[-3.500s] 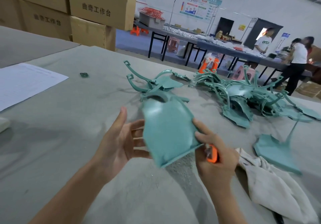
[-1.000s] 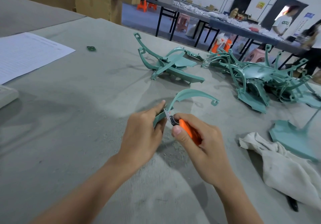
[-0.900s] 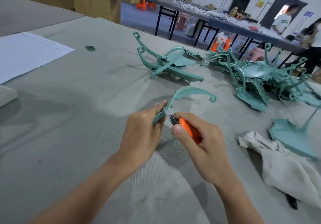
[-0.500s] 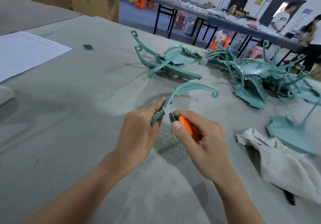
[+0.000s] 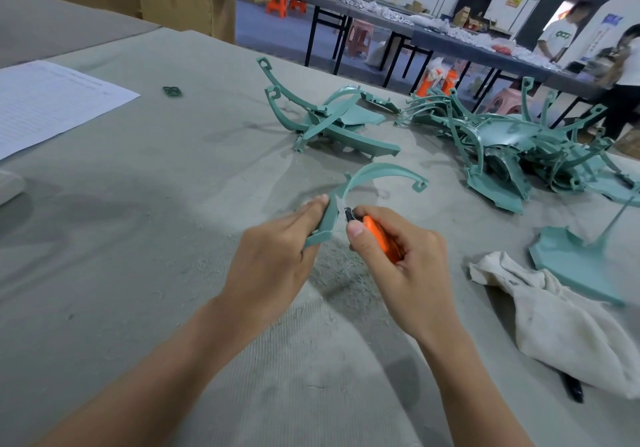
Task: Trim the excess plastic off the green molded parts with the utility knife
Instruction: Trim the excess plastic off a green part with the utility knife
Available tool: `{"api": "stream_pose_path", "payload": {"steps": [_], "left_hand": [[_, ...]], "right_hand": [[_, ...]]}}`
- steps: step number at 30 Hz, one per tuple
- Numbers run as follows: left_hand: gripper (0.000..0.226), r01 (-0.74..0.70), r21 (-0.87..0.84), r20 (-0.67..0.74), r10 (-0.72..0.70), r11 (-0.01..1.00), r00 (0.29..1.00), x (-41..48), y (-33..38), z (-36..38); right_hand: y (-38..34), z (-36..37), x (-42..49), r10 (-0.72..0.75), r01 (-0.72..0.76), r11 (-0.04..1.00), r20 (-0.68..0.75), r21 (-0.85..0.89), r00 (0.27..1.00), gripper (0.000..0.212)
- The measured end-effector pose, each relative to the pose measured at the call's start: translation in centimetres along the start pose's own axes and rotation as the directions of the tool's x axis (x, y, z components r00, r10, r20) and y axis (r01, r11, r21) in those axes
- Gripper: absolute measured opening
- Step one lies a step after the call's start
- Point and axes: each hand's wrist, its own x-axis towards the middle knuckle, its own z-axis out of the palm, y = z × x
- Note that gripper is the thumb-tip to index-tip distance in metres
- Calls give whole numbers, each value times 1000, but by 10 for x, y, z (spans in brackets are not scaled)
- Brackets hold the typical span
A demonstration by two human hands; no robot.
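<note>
While left hand (image 5: 273,259) grips part (image 5: 377,171), knife (image 5: 379,240) adjoins.

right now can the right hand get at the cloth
Probably yes. The cloth lies just right of the right hand, with only table between. But that hand grips the knife, its blade at the part the left hand holds, so it should set the knife down first.

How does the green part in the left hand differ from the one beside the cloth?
The held part is gripped by the left hand, the knife at its edge; the loose part by the cloth lies untouched. The held part shows edge-on; the loose part shows a broad face. Both are green.
</note>
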Motion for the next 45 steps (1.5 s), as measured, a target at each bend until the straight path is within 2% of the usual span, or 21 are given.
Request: {"api": "stream_pose_path", "payload": {"steps": [4,11,18,23,25,29,33,36,41,45], "left_hand": [[40,-77,21,31,76,997,997,-1,1,-1],[44,-116,61,72,112,991,991,0,6,-6],[40,-147,136,38,143,980,989,0,0,-3],[50,-146,161,-4,149,976,989,-2,-4,-2],[60,-155,156,9,156,976,988,-5,-5,-1],[66,-184,127,36,181,975,983,-7,-3,-1],[64,-146,112,25,144,983,989,-5,-4,-1],[62,-128,96,2,128,987,992,-6,-7,-1],[66,-169,131,6,170,977,985,-5,-8,-2],[60,-179,148,2,181,973,984,-4,-9,-2]], "right_hand": [[4,-5,3,32,-32,999,-22,-13,999,25],[8,-7,6,84,-90,994,-82,-65,993,26],[9,-6,8,106,-120,986,-119,-113,987,29],[9,-2,9,85,-109,982,-151,-156,985,30],[13,-5,12,111,-138,978,-166,-160,980,31],[20,-12,16,159,-181,975,-170,-129,973,30],[13,-10,11,121,-128,991,-120,-49,985,21],[9,-9,8,83,-83,997,-65,3,994,25],[9,-9,10,110,-110,994,-96,8,989,21],[9,-6,10,112,-112,994,-115,6,987,29]]}}
